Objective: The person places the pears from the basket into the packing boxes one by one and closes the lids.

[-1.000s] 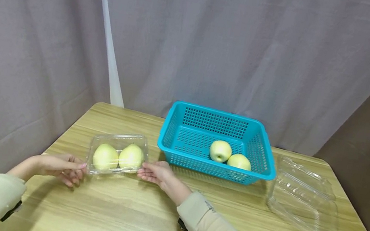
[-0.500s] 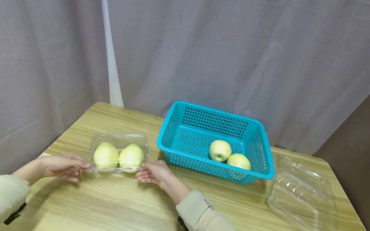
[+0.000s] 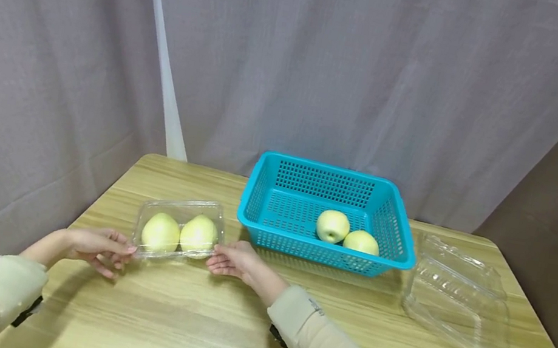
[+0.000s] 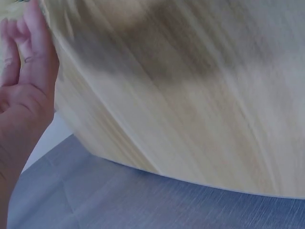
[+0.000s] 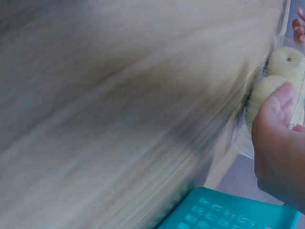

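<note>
Two pale yellow-green apples (image 3: 160, 233) sit side by side in a clear plastic clamshell box (image 3: 190, 206) on the left part of the table. Its lid lies over them. My left hand (image 3: 97, 247) pinches the box's near left corner, thumb on top and the other fingers lower and loosely bent. At the near right corner, my right hand (image 3: 237, 260) holds the edge between thumb and fingers. The right wrist view shows that thumb (image 5: 279, 102) in front of one apple (image 5: 285, 62) and its neighbour. In the left wrist view, the left hand (image 4: 28, 81) hides its grip.
A turquoise plastic basket (image 3: 300, 245) stands behind and right of the box, with two more apples (image 3: 333, 227) inside. Another clear clamshell box (image 3: 457, 299) lies open at the right of the wooden table (image 3: 187, 325). Grey curtains (image 3: 329, 71) hang behind.
My left hand has shifted slightly right and up along the box's corner, its lower fingers changing their bend. The right hand, box and basket stay nearly where they were.
</note>
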Action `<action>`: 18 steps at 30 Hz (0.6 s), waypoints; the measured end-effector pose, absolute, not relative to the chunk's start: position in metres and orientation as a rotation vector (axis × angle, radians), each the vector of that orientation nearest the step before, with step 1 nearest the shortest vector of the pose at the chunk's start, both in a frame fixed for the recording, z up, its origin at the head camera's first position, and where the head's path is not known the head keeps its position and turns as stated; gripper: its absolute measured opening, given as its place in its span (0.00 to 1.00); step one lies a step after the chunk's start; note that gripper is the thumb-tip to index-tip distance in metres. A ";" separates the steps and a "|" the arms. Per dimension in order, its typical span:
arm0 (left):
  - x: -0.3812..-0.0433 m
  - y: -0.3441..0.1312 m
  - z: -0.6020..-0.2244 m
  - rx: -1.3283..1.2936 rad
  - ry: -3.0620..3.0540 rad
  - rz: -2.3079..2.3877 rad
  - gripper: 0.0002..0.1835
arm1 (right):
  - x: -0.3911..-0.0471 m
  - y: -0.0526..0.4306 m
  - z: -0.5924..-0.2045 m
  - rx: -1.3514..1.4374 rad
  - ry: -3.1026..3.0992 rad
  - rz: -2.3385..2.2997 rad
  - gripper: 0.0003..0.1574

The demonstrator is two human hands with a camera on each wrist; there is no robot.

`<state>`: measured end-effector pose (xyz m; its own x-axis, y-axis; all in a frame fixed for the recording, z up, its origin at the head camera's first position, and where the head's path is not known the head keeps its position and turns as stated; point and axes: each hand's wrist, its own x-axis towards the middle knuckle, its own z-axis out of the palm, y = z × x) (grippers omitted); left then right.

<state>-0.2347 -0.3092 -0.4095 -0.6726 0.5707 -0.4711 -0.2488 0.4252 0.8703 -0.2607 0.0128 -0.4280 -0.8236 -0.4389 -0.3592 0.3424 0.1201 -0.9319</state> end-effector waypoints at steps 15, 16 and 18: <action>-0.230 -0.306 -0.374 0.137 2.215 1.032 0.20 | -0.267 0.035 -0.431 -0.175 1.818 -1.698 0.24; -0.230 -0.305 -0.371 0.133 2.230 1.009 0.20 | -0.267 0.036 -0.430 -0.178 1.823 -1.692 0.24; -0.230 -0.304 -0.365 0.128 2.263 0.948 0.19 | -0.267 0.040 -0.429 -0.186 1.828 -1.678 0.25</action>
